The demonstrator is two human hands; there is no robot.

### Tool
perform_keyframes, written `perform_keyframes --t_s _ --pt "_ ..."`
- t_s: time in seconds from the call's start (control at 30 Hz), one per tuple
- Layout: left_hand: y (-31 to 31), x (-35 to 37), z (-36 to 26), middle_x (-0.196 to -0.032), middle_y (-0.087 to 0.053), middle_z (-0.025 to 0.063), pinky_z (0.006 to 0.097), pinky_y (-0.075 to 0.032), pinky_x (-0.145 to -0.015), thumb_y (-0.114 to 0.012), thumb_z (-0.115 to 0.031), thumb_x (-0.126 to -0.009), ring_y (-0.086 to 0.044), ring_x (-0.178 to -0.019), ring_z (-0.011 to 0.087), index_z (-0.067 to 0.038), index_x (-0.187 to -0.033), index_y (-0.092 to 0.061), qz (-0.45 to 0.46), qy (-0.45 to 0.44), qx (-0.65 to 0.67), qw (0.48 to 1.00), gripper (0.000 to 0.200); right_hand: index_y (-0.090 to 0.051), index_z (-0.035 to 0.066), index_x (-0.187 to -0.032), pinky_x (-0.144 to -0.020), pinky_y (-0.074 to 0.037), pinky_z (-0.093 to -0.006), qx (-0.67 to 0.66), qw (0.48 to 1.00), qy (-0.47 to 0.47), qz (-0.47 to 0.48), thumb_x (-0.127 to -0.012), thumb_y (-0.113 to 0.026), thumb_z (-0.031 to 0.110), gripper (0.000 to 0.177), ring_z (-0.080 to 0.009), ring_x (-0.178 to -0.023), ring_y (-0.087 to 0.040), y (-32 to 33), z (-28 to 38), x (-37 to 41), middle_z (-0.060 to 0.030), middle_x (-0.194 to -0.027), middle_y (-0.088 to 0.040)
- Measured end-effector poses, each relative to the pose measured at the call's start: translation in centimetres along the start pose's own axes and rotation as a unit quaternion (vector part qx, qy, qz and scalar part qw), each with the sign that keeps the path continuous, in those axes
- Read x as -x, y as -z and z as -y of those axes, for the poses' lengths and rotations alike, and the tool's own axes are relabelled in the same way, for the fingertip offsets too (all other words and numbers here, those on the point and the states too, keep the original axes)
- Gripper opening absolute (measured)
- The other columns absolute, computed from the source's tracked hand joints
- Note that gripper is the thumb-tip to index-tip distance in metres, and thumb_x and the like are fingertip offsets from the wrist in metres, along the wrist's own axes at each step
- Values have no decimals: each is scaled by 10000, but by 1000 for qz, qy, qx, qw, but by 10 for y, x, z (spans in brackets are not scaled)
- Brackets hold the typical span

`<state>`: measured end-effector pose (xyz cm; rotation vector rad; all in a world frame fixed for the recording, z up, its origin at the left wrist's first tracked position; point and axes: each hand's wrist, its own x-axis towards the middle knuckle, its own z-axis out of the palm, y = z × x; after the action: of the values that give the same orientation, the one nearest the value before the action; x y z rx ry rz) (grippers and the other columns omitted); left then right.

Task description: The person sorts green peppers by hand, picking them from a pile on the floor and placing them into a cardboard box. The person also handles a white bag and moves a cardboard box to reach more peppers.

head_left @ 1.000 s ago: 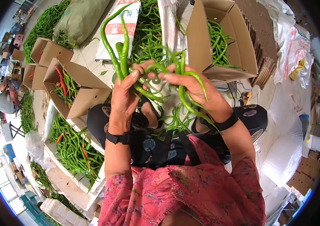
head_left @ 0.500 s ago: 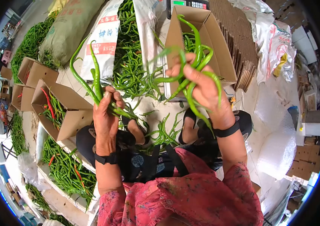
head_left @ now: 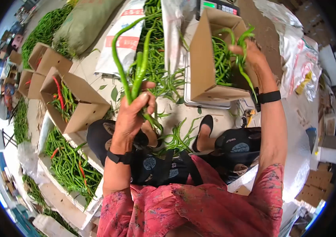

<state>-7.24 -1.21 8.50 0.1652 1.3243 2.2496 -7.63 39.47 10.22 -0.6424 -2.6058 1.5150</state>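
the person's left hand (head_left: 137, 104) is wrapped round a few long green chili peppers (head_left: 140, 74). bit farther out, the right hand (head_left: 251, 52) has a grip on another bunch (head_left: 240, 59) over an open cardboard box (head_left: 202, 59) with more green chilies (head_left: 221, 59) inside, and a digital scale display (head_left: 217, 6) sits just past that.

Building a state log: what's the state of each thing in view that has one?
Left hand: closed around green peppers
Right hand: holding other green peppers at right carton
Right carton: open, part-filled
Nearest left carton: open, red peppers inside
White sack: open, peppers exposed
Scale display: lit green
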Motion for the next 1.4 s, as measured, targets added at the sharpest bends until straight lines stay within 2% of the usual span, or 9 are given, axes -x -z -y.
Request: perform_keyframes --t_s 0.17,0.33,0.5,0.67,0.73,1.0,1.13,1.23,1.4 --pt "5 1 -3 -768 -556 61 259 -419 -655 -655 -236 -896 -508 -696 136 34 -1232 -520 32 7 -34 999 451 -593 -24 -1123 -717 -524 -376 531 825 164 -101 -837 -695 273 424 -247 -847 -658 -12 9 22 -175 -974 -674" --pt "3 -5 11 -786 -596 67 297 -454 -641 -624 -184 -910 -556 -682 168 17 -1221 -504 14 -6 -155 988 390 -604 8 -1204 -812 -513 -331 44 988 105 107 -811 -729 368 548 -197 -879 -638 -90 87 108 -140 -1047 -661" --pt "8 -5 50 -908 -636 251 445 -507 -672 -654 -69 -800 -633 -858 431 -36 -1222 -490 -30 -219 -497 839 455 -507 -48 -1265 -847 -475 -287 -196 964 99 152 -815 -745 316 626 -157 -933 -604 -188 86 124 -135 -1098 -627" --pt "-5 4 28 -934 -672 193 397 -519 -716 -676 -123 -836 -664 -846 354 -22 -1239 -514 -2 -160 -501 851 447 -499 -43 -1216 -803 -506 -303 -508 843 -60 168 -929 -609 154 365 -204 -928 -628 -214 67 102 -120 -967 -633" --pt "2 4 18 -1065 -662 86 298 -482 -810 -628 -171 -903 -631 -921 193 16 -1257 -534 44 16 -211 976 411 -546 -17 -1144 -778 -531 -323 -548 811 -44 197 -933 -599 157 279 -222 -915 -639 -205 70 97 -113 -950 -638" --pt "19 -1 17 -1128 -633 140 244 -463 -801 -558 -199 -961 -588 -923 151 59 -1296 -501 44 89 65 993 426 -499 -39 -1264 -924 -530 -375 -600 748 -81 272 -949 -573 144 372 -297 -1116 -607 -179 56 81 -189 -1144 -619" --pt "24 -7 7 -973 -600 101 233 -493 -642 -470 -200 -1010 -570 -786 143 76 -1266 -479 -102 23 191 976 377 -546 -49 -1200 -818 -570 -349 -572 773 -84 262 -927 -612 141 338 -217 -882 -658 -162 49 80 -126 -977 -643" --pt "39 -3 -1 -681 -301 -29 186 -283 -429 -432 -171 -1022 -292 -565 66 66 -1201 -500 18 -89 403 911 305 -580 -26 -1041 -680 -567 -321 -597 758 -103 244 -907 -639 121 207 -162 -743 -628 -149 36 86 -78 -855 -618" --pt "36 2 -17 -607 -386 -1 218 -280 -364 -401 -150 -1010 -328 -483 80 68 -1097 -537 82 -146 449 878 271 -558 -3 -995 -631 -551 -302 -572 785 -165 171 -878 -679 114 205 -158 -727 -618 -159 17 126 -98 -832 -620"
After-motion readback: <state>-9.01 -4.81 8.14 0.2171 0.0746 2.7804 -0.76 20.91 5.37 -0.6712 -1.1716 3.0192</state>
